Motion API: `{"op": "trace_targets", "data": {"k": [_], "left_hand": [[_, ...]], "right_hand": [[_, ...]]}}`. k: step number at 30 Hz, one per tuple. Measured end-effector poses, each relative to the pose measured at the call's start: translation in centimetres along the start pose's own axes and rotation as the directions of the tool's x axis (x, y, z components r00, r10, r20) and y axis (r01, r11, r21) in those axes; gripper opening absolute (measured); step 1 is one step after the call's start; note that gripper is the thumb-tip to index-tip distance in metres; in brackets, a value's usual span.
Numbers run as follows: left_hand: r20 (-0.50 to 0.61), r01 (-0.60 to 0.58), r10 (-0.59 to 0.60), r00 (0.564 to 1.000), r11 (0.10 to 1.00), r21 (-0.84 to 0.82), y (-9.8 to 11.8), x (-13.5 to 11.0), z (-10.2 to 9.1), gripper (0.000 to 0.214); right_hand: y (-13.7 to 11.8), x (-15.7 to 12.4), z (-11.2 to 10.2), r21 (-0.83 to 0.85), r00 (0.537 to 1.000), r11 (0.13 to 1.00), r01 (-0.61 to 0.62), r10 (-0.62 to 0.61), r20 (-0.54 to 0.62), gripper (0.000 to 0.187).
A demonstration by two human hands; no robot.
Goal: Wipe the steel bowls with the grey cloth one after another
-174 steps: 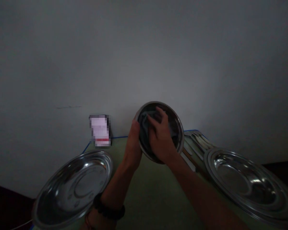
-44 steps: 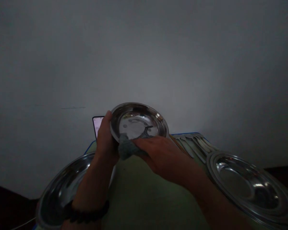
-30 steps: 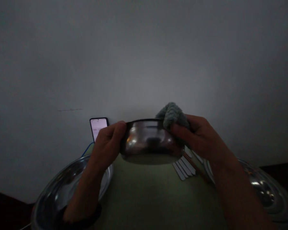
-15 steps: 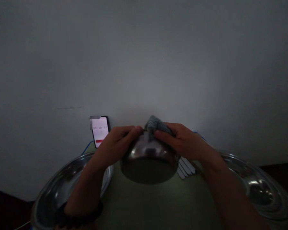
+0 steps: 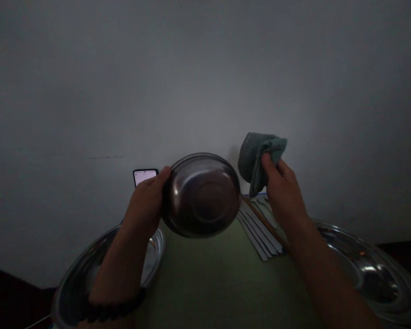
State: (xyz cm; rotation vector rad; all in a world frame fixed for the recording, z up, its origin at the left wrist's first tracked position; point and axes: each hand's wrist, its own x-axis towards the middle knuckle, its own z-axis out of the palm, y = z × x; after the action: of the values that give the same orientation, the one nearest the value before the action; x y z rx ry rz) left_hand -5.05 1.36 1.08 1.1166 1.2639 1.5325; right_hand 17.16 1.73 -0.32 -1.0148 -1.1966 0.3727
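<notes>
A shiny metal bowl (image 5: pixel 202 196) is held up over the table, its outer base turned toward me. My left hand (image 5: pixel 149 196) grips the bowl's rim on the left side, thumb near the edge, with the other fingers hidden behind it. Up and to the right of the bowl, apart from it, my right hand (image 5: pixel 282 187) pinches a bunched grey-green cloth (image 5: pixel 256 157). The inside of the bowl is out of sight.
Several flat metal utensil handles (image 5: pixel 262 235) and a brown stick lie on the green table (image 5: pixel 205 283). Large metal basins stand at left (image 5: pixel 77 269) and right (image 5: pixel 376 274). A phone (image 5: pixel 145 176) leans against the wall behind my left hand.
My right hand has lifted the cloth off the bowl's rim, moving up and to the right. In my left hand, the bowl has tilted so its base faces me.
</notes>
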Motion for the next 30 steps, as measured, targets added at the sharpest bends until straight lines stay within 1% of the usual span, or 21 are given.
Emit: {"op": "trace_targets", "data": {"k": [1,2,3,4,5,6,7,8,9,11,13,16,18,20,21,24,25,27,29,30], "left_hand": [[-0.008,-0.056,0.057,0.998,0.991,0.118,0.1,-0.3,0.1,0.034],[0.000,-0.102,0.105,0.994,0.969,0.224,0.3,-0.5,0.3,0.035],[0.021,-0.142,0.142,0.990,0.945,0.295,0.4,-0.8,0.5,0.036],[0.056,-0.173,0.164,0.985,0.929,0.326,0.5,-1.2,0.8,0.038],[0.094,-0.199,0.177,0.980,0.926,0.322,0.5,-1.5,1.1,0.039],[0.134,-0.223,0.191,0.972,0.929,0.296,0.6,-1.8,1.4,0.039],[0.172,-0.251,0.209,0.963,0.928,0.275,0.7,-2.2,1.7,0.039],[0.205,-0.285,0.234,0.950,0.918,0.276,0.7,-2.4,2.0,0.039],[0.228,-0.325,0.263,0.938,0.896,0.302,0.7,-2.7,2.2,0.039],[0.251,-0.386,0.308,0.918,0.840,0.382,0.7,-3.0,2.5,0.038],[0.268,-0.408,0.319,0.909,0.813,0.416,0.7,-3.0,2.5,0.038],[0.303,-0.417,0.317,0.899,0.831,0.368,0.5,-2.8,2.3,0.037],[0.312,-0.423,0.323,0.894,0.839,0.343,0.4,-2.6,2.3,0.037],[0.290,-0.424,0.333,0.897,0.833,0.356,0.3,-2.5,2.4,0.039],[0.272,-0.423,0.338,0.901,0.826,0.372,0.3,-2.5,2.4,0.039],[0.206,-0.399,0.343,0.916,0.829,0.393,0.2,-2.5,2.4,0.043],[0.182,-0.383,0.338,0.923,0.851,0.361,0.3,-2.4,2.4,0.044],[0.117,-0.317,0.297,0.948,0.920,0.230,0.3,-2.4,2.2,0.046],[0.029,-0.211,0.210,0.977,0.976,0.058,0.5,-2.2,2.0,0.046],[-0.022,-0.158,0.157,0.987,0.987,-0.028,0.5,-2.1,2.0,0.045]], "right_hand": [[-0.6,-0.3,0.0,-0.020,0.998,0.999,0.050,-0.051,-0.039,0.039],[-1.3,-0.7,0.1,-0.040,0.993,0.993,0.109,-0.111,-0.043,0.037],[-1.9,-1.2,0.3,-0.048,0.985,0.983,0.175,-0.175,0.008,0.037],[-2.5,-1.9,0.6,-0.053,0.967,0.970,0.235,-0.228,0.115,0.040],[-2.9,-2.6,1.0,-0.058,0.927,0.954,0.293,-0.268,0.263,0.045],[-3.1,-3.3,1.5,-0.089,0.860,0.928,0.361,-0.294,0.417,0.052],[-3.2,-3.9,2.0,-0.142,0.809,0.901,0.410,-0.287,0.512,0.056],[-3.1,-4.5,2.5,-0.183,0.769,0.878,0.443,-0.267,0.581,0.060],[-2.9,-4.9,2.9,-0.227,0.751,0.856,0.465,-0.245,0.613,0.062],[-2.5,-5.3,3.6,-0.286,0.754,0.823,0.490,-0.235,0.614,0.063],[-2.2,-5.3,3.9,-0.311,0.758,0.787,0.533,-0.281,0.589,0.061],[-2.1,-4.9,3.9,-0.297,0.737,0.740,0.604,-0.376,0.562,0.057],[-2.1,-4.5,3.7,-0.270,0.728,0.729,0.629,-0.429,0.535,0.055],[-1.7,-4.0,3.4,-0.239,0.737,0.740,0.629,-0.470,0.486,0.051],[-1.5,-3.7,3.3,-0.220,0.751,0.756,0.617,-0.481,0.453,0.049],[-0.4,-2.7,2.9,-0.134,0.826,0.849,0.511,-0.441,0.351,0.045],[0.0,-2.3,2.7,-0.099,0.856,0.884,0.457,-0.407,0.318,0.044],[0.6,-1.7,2.5,-0.045,0.911,0.939,0.341,-0.319,0.261,0.042],[1.0,-1.4,2.3,-0.038,0.953,0.971,0.234,-0.222,0.205,0.042],[1.2,-1.3,2.3,-0.053,0.969,0.981,0.184,-0.173,0.176,0.043]]}}
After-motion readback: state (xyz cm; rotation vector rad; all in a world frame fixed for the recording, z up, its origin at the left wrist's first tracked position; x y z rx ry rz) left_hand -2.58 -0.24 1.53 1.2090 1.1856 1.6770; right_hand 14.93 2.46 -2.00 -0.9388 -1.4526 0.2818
